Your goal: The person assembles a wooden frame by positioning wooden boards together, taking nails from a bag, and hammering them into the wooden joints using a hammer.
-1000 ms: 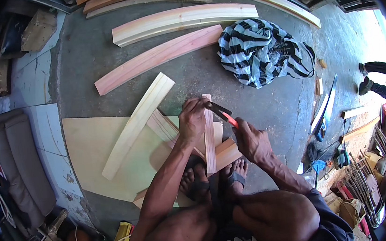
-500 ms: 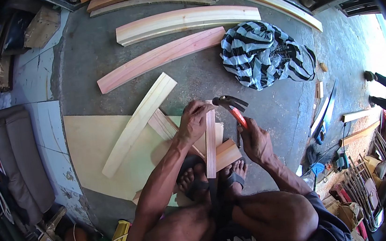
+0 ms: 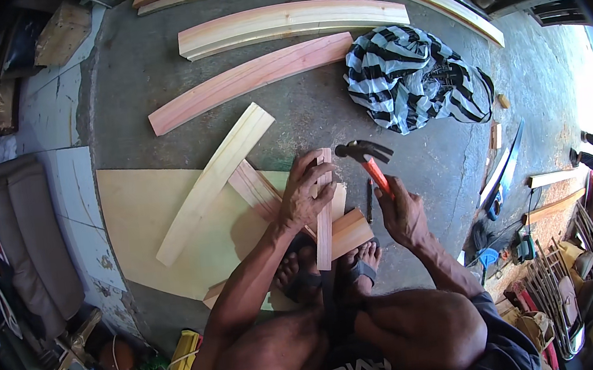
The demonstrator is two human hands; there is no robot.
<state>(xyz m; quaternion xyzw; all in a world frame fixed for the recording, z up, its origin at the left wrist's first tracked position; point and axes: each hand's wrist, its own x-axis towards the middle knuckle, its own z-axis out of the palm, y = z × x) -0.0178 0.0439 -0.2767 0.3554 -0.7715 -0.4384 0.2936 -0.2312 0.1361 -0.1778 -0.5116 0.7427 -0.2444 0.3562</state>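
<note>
The left hand is clamped round the upper part of the strip, whose lower end points to six o'clock. At three o'clock from it, the right hand grips the hammer, its head near the strip's top. From here, a stray swing could catch those close left fingers; a loose hold could let the strip skid. Farther out lie the board, ten o'clock, and cloth, one-thirty.

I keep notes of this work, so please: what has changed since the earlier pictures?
The hammer has moved right, away from the strip. The left hand has laid its fingers across the strip. At far right, another person's feet have moved nearer the picture's edge. The right hand still grips the hammer; the cloth stayed put.
</note>
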